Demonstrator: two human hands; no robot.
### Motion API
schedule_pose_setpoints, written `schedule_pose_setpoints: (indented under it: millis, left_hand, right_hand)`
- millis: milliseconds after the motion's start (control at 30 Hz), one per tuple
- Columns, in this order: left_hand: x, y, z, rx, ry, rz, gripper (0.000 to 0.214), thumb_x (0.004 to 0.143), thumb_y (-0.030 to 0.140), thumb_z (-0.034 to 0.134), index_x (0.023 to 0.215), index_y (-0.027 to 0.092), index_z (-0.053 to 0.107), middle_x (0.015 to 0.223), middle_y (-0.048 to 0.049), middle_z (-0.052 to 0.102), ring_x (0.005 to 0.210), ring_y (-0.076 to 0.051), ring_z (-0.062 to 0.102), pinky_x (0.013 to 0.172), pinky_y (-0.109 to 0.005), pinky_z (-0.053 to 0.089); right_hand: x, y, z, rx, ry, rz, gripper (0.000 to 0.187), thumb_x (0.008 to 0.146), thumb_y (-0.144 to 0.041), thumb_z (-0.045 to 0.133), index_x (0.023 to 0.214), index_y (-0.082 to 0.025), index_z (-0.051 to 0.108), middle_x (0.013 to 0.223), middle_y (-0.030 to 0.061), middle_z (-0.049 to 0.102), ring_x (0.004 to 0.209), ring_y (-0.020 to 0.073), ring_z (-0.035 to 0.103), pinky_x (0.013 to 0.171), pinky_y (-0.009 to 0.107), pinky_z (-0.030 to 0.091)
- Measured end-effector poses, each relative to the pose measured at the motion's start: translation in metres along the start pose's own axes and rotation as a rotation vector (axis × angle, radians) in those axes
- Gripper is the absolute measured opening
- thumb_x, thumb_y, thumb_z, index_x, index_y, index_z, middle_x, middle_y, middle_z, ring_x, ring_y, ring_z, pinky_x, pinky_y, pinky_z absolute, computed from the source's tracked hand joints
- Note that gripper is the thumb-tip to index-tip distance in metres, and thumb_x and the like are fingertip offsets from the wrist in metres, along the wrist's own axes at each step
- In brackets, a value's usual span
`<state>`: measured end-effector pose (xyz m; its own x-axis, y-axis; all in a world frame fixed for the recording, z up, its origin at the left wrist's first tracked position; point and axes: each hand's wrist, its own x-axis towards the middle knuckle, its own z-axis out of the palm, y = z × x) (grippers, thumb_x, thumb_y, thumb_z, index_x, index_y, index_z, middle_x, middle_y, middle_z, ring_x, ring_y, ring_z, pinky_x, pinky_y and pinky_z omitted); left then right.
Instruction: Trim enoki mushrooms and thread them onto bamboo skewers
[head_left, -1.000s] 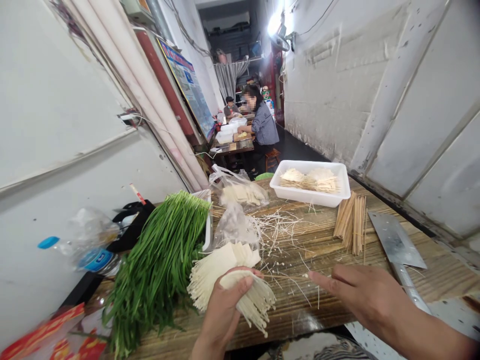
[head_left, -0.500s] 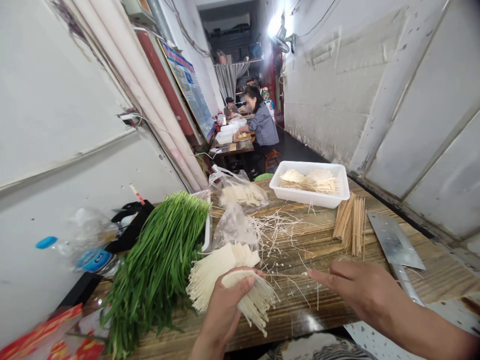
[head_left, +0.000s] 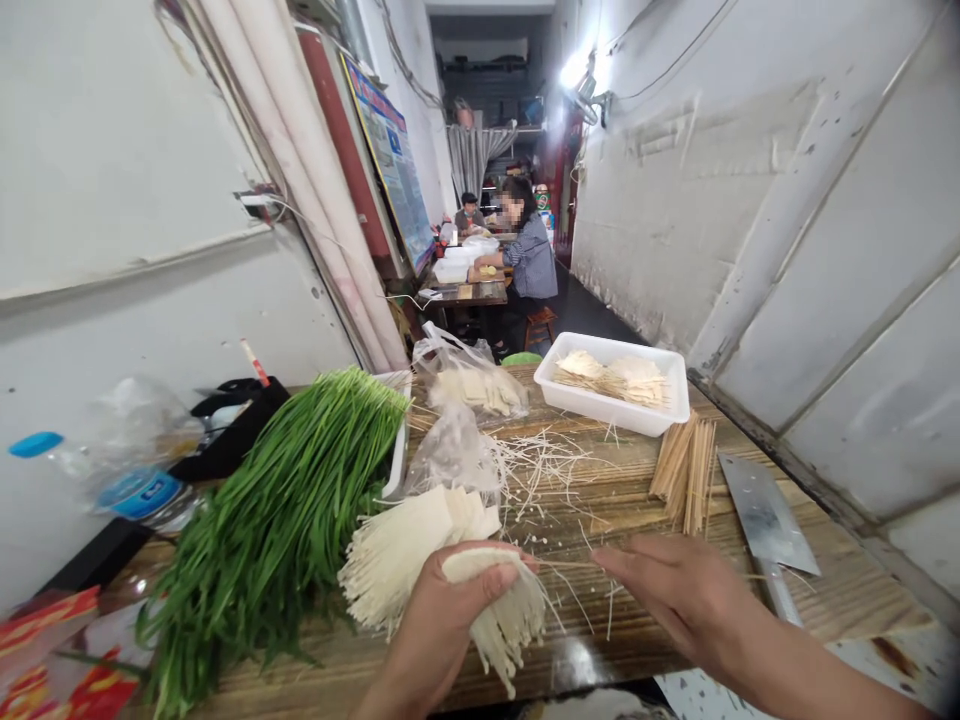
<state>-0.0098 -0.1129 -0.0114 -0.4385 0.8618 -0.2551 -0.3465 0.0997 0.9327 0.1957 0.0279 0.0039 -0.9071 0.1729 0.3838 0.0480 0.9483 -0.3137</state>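
My left hand (head_left: 442, 625) is closed round a small bundle of enoki mushrooms wrapped in a pale tofu-skin sheet (head_left: 495, 610), held just above the wooden table (head_left: 600, 500). My right hand (head_left: 675, 595) pinches a thin bamboo skewer (head_left: 564, 565) whose tip points left into the roll. A pile of enoki mushrooms (head_left: 390, 555) with cut tofu-skin sheets (head_left: 469, 510) lies just behind my left hand. Loose enoki strands (head_left: 547, 465) are scattered mid-table.
A big bunch of green chives (head_left: 277, 520) lies at the left. A white tray (head_left: 671, 400) with finished skewers stands at the back, a skewer bundle (head_left: 686, 470) and a cleaver (head_left: 761, 520) at the right. Plastic bags (head_left: 465, 385), a water bottle (head_left: 112, 480). A person (head_left: 529, 255) sits at a far table.
My right hand has moved left with the skewer until its tip meets the roll in my left hand. The view has shifted slightly; my left hand keeps its hold.
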Motion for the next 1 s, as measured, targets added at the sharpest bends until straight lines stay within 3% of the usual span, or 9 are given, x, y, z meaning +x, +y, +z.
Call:
schedule_pose_setpoints:
  millis: [467, 833, 1000]
  left_hand:
    - [-0.001, 0.006, 0.006, 0.077, -0.012, -0.008, 0.025, 0.064, 0.036, 0.077, 0.078, 0.015, 0.076, 0.081, -0.0072, 0.075, 0.073, -0.017, 0.064, 0.070, -0.026, 0.048]
    - [-0.002, 0.010, 0.016, 0.102, 0.023, -0.024, 0.028, 0.061, 0.038, 0.078, 0.079, 0.016, 0.076, 0.083, -0.0081, 0.076, 0.075, -0.019, 0.066, 0.073, -0.028, 0.049]
    - [-0.003, 0.008, 0.017, 0.090, 0.016, -0.030, 0.029, 0.060, 0.038, 0.079, 0.079, 0.016, 0.076, 0.083, -0.0084, 0.076, 0.073, -0.019, 0.067, 0.072, -0.029, 0.050]
  right_hand:
    - [0.000, 0.002, -0.008, -0.122, 0.009, -0.048, 0.041, 0.089, -0.007, 0.035, 0.125, -0.020, 0.049, 0.066, 0.0000, 0.055, 0.052, 0.0127, 0.050, 0.047, 0.025, 0.029]
    - [-0.001, 0.002, -0.012, -0.056, -0.010, -0.014, 0.038, 0.091, -0.009, 0.038, 0.126, -0.020, 0.050, 0.071, 0.0018, 0.058, 0.058, 0.0123, 0.053, 0.051, 0.024, 0.035]
    - [0.004, -0.002, -0.017, 0.024, -0.069, 0.006, 0.032, 0.092, -0.011, 0.037, 0.115, -0.018, 0.057, 0.069, 0.0016, 0.056, 0.056, 0.0115, 0.051, 0.050, 0.023, 0.035]
